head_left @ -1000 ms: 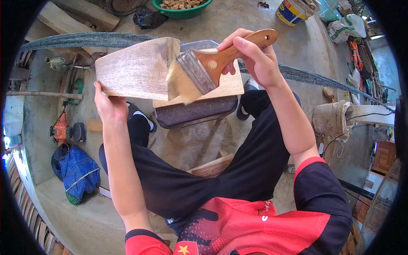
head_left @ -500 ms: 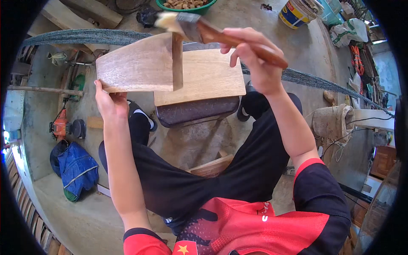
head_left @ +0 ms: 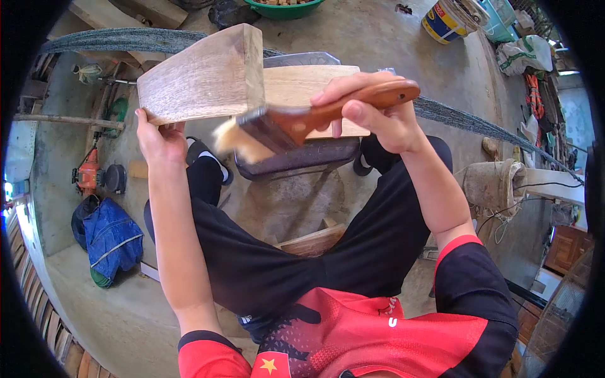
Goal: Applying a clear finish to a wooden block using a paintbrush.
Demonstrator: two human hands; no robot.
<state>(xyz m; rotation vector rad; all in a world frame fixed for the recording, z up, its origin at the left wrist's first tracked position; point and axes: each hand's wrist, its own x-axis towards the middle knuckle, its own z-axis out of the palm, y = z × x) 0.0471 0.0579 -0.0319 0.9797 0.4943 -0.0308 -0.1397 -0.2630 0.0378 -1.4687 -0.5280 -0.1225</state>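
My left hand (head_left: pixel 162 140) grips the lower left corner of a tapered wooden block (head_left: pixel 195 82), holding it raised and tilted. Its thumb shows at the edge; the other fingers are partly hidden beneath. In my right hand (head_left: pixel 378 113) is a wide paintbrush (head_left: pixel 315 120) with a brown wooden handle, fingers closed round it. The brush's pale bristles point left, just below the block's lower edge, and look smeared by motion. Behind both, a flat light wooden board (head_left: pixel 302 85) lies on a dark plastic stool (head_left: pixel 296 160), partly covered by the block and my right hand.
A blue-grey hammock (head_left: pixel 126 39) stretches across beyond the stool. Farther off stand a green basin (head_left: pixel 287 9) of wood pieces and a paint bucket (head_left: pixel 444 22). An orange motor tool (head_left: pixel 88 173) and a blue bundle (head_left: pixel 115 242) lie left. A wood offcut (head_left: pixel 313 241) rests between my legs.
The paintbrush has come down from above the block's top edge to below its lower edge. The block has risen slightly and turned, so its right end face shows more.
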